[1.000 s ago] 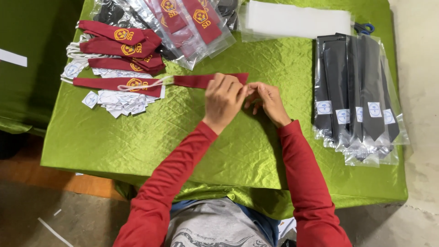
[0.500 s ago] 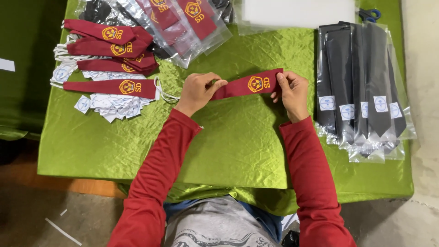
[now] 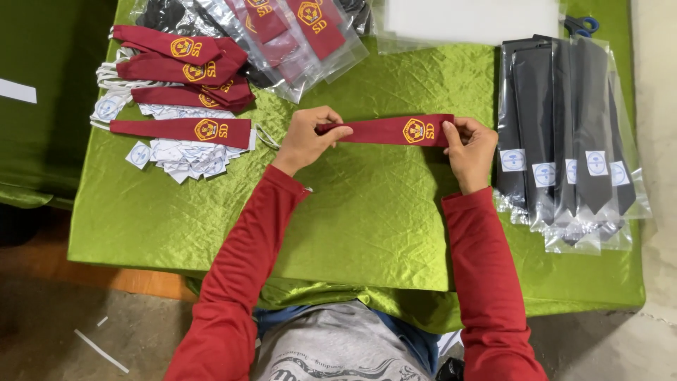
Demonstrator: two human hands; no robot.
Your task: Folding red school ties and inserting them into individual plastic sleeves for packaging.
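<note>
Both hands are pinching one maroon tie (image 3: 384, 131) flat over the green tablecloth (image 3: 367, 212), the left hand (image 3: 305, 138) closing thumb and fingers on its narrow end, the right hand (image 3: 471, 147) gripping the wide end just beyond the gold emblem, so the tie is stretching straight between the two grips. Loose maroon ties (image 3: 185, 85) are lying on paper tags (image 3: 173, 152) at far left, still unbagged, while bagged maroon ties (image 3: 303, 28) and bagged dark ties (image 3: 564, 134) look finished, so the work is seeming roughly midway.
</note>
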